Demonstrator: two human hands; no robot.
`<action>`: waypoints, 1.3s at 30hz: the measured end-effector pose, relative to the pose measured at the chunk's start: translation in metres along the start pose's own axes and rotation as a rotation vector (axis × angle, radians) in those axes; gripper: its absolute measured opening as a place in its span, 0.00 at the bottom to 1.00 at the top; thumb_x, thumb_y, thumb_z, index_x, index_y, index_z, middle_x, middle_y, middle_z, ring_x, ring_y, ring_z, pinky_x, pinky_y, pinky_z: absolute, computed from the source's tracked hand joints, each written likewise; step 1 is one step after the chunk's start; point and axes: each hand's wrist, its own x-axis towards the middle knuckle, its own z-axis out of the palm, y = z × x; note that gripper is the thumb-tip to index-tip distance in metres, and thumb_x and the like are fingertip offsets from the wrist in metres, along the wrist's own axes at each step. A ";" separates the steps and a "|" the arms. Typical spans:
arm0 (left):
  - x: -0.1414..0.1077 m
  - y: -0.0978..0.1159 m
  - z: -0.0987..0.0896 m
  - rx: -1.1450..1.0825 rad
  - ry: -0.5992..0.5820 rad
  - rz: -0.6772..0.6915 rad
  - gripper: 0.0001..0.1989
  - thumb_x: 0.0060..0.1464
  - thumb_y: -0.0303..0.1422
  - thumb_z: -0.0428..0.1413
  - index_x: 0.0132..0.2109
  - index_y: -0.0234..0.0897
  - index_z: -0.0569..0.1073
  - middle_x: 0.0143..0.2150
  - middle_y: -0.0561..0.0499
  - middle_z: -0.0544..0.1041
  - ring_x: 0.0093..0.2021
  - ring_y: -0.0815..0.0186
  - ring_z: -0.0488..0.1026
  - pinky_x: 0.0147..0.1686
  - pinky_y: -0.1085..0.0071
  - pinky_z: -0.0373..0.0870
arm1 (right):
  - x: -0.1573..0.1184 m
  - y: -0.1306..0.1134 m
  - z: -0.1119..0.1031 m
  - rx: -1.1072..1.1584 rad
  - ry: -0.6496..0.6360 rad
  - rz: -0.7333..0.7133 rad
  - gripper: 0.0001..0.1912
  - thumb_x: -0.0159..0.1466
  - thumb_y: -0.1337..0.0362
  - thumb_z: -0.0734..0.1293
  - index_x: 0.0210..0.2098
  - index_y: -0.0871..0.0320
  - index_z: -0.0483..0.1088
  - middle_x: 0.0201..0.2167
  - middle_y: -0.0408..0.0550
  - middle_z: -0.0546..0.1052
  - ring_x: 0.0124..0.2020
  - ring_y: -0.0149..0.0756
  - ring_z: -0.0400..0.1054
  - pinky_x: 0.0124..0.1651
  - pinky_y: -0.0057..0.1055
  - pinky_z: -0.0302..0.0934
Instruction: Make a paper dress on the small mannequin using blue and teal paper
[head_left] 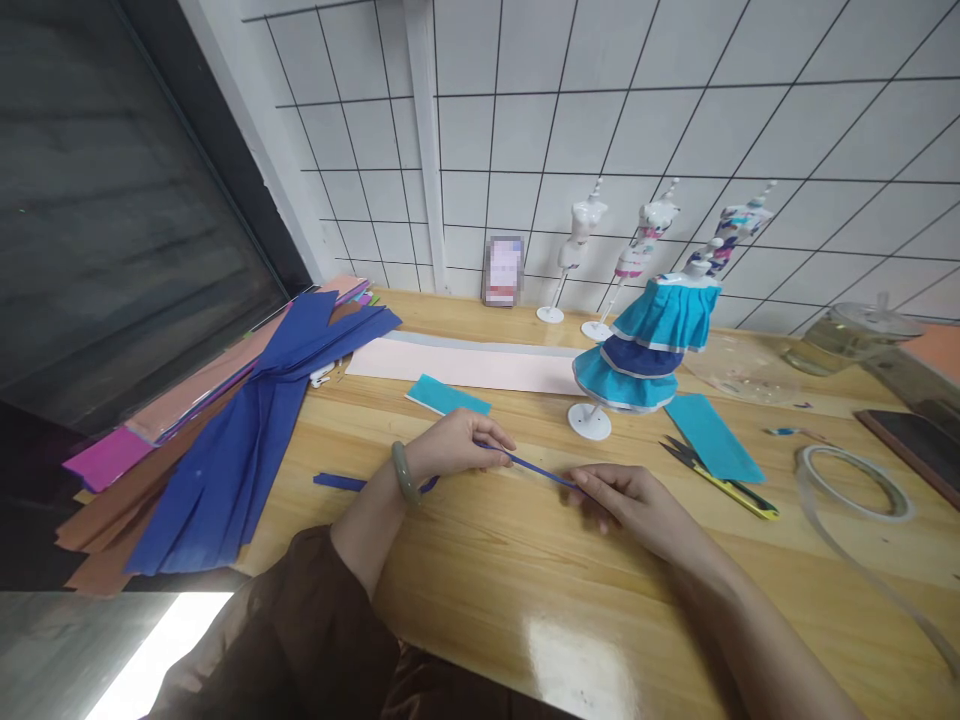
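Note:
Between my two hands a narrow dark blue strip (541, 470) is stretched above the wooden table. My left hand (457, 442), with a pale green bangle at the wrist, pinches it. At the other end my right hand (619, 498) grips the strip between thumb and fingers. A blue tail (339, 482) shows on the table behind my left wrist; whether it joins the strip is hidden. Beyond my hands stands a small dress form wearing a tiered turquoise and navy skirt (649, 345). A folded turquoise piece (448, 395) lies just past my left hand.
Long blue sheets (225, 450) lie over brown and pink ones at left. A pale pink strip (465, 362) crosses the back. Right of my hands are scissors (724, 482), a turquoise rectangle (716, 440) and a tape roll (855, 483). A phone (503, 272) leans on the tiled wall.

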 end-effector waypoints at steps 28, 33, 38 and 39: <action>0.001 -0.005 -0.008 -0.060 -0.115 -0.131 0.18 0.40 0.35 0.64 0.39 0.30 0.76 0.31 0.46 0.78 0.22 0.76 0.66 0.23 0.78 0.63 | -0.002 0.000 -0.002 -0.061 -0.083 -0.021 0.24 0.59 0.46 0.61 0.27 0.59 0.75 0.25 0.46 0.74 0.26 0.32 0.62 0.27 0.27 0.58; 0.003 -0.007 -0.005 -0.074 -0.109 -0.145 0.17 0.39 0.33 0.64 0.38 0.29 0.76 0.30 0.46 0.78 0.22 0.75 0.68 0.24 0.77 0.65 | 0.000 0.005 -0.002 -0.080 -0.125 0.006 0.24 0.60 0.46 0.59 0.27 0.60 0.74 0.20 0.43 0.69 0.21 0.28 0.57 0.24 0.27 0.53; 0.002 -0.006 -0.001 -0.077 -0.126 -0.121 0.15 0.40 0.32 0.64 0.37 0.31 0.76 0.29 0.48 0.78 0.22 0.75 0.68 0.25 0.77 0.65 | -0.002 0.000 0.001 -0.034 -0.166 0.019 0.24 0.60 0.46 0.61 0.37 0.62 0.74 0.23 0.43 0.68 0.22 0.29 0.60 0.27 0.28 0.56; 0.002 -0.005 0.000 -0.072 -0.130 -0.111 0.14 0.40 0.33 0.64 0.37 0.31 0.76 0.29 0.48 0.77 0.22 0.75 0.67 0.24 0.77 0.65 | -0.002 -0.002 0.002 -0.011 -0.166 0.012 0.24 0.60 0.47 0.61 0.41 0.62 0.74 0.25 0.44 0.69 0.24 0.30 0.61 0.29 0.29 0.58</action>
